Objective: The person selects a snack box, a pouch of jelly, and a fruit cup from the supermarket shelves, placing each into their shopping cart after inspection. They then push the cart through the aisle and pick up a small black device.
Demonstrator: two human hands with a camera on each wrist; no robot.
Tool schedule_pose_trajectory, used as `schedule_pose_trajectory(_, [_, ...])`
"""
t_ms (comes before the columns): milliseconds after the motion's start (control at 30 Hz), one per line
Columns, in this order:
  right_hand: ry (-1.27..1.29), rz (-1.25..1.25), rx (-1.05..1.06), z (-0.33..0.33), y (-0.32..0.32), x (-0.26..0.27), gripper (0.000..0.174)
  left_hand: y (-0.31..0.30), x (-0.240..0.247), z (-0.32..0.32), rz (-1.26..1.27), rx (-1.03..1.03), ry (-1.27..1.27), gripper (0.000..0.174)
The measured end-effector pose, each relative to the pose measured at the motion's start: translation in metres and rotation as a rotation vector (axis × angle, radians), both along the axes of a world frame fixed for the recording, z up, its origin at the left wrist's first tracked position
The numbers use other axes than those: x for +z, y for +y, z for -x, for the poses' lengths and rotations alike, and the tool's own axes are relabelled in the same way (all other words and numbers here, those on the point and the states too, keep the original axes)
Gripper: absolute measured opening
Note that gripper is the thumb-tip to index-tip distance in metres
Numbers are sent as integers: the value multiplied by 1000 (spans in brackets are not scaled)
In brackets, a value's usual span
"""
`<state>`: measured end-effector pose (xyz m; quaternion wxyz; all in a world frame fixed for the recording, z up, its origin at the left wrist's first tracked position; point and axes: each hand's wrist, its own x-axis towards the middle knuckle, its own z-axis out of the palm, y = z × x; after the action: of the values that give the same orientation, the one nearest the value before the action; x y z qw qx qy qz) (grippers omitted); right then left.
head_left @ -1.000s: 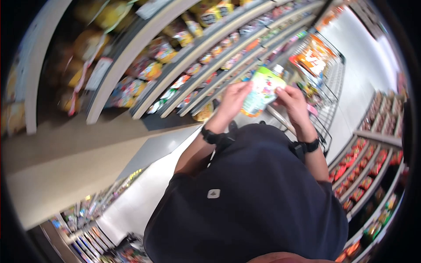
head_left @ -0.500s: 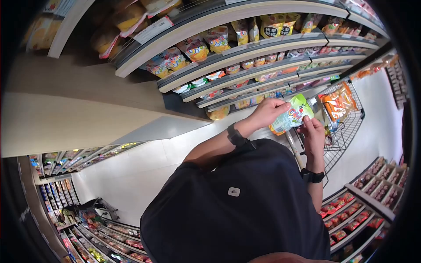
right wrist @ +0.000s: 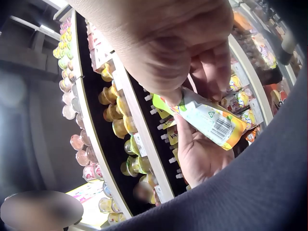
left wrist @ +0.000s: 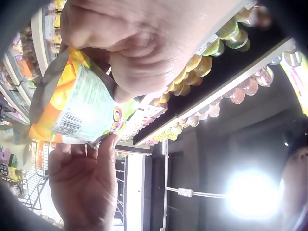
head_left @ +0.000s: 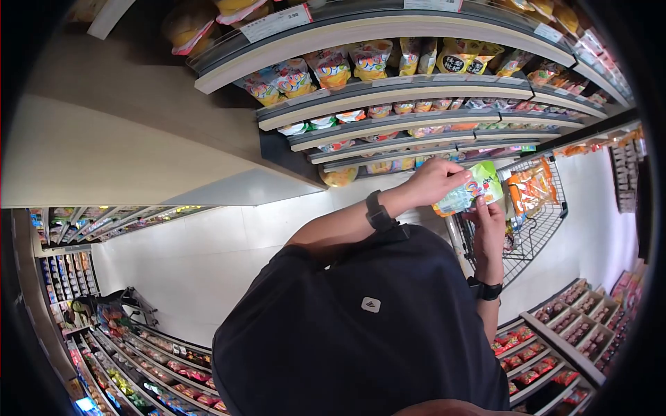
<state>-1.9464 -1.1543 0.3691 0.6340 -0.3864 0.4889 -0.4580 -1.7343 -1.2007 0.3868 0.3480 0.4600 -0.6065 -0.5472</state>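
In the head view, a person in a dark, smooth cloth shirt grips a soft, flat pouch in front of the body, near the shelves: the left hand pinches its left side and the right hand its lower right part, thumb on the printed face. To the right, a black wire cart carries a crinkled orange bag. On the far side, long curved shelves hold rows of plump, glossy bags. In the left wrist view, the left hand spans the top, its grasp on the pouch partly hidden; the right hand is below, its thumb at the lower edge, beside coloured lettering. A striped barcode lies on the glossy surface. In the right wrist view, the pouch is creased between both hands, near rounded, clear-walled cups on a shelf to the left.
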Motion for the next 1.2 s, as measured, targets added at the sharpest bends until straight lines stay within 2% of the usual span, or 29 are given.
schedule_pose_trajectory(67, [7,13,-12,4,-3,-7,23,-2,5,1,47,-21,-85,35])
schedule_pose_trajectory(167, [20,42,-64,0,-4,1,23,-4,4,6,121,2,2,34])
schedule_pose_trajectory(300, [30,110,-128,-2,-6,8,22,-3,31,2,170,-42,-54,29])
schedule_pose_trajectory(367, [56,150,-176,-3,-6,16,22,2,44,2,251,118,131,25])
schedule_pose_trajectory(533, [49,132,-235,7,-9,16,23,9,102,-19,282,166,256,24])
schedule_pose_trajectory(600, [11,173,-192,19,-10,6,21,23,130,-26,405,85,419,20])
schedule_pose_trajectory(667, [36,152,-211,16,-10,6,21,42,166,-43,602,-109,385,16])
schedule_pose_trajectory(733, [-3,98,-195,17,-11,1,22,64,189,-48,684,-343,573,14])
schedule_pose_trajectory(800, [-18,77,-185,16,-13,2,22,83,204,-36,839,-415,830,13])
schedule_pose_trajectory(833, [23,77,-200,13,-13,4,23,91,208,-33,843,-412,832,13])
schedule_pose_trajectory(900, [68,80,-213,5,-13,6,24,100,216,-31,839,-547,1085,15])
schedule_pose_trajectory(933, [90,88,-207,2,-12,5,24,97,219,-34,843,-552,1091,15])
schedule_pose_trajectory(1000, [75,78,-223,-11,-8,15,26,87,224,-45,1006,-738,858,22])
schedule_pose_trajectory(1033, [87,89,-210,-14,-7,17,27,89,222,-48,1006,-758,878,22])
schedule_pose_trajectory(1100, [74,108,-190,-16,-8,18,29,93,219,-57,872,-599,802,22])
schedule_pose_trajectory(1133, [87,93,-190,-15,-8,17,29,93,221,-63,872,-619,819,22])
schedule_pose_trajectory(1200, [97,130,-191,-16,-11,13,28,90,235,-75,741,-680,623,25])
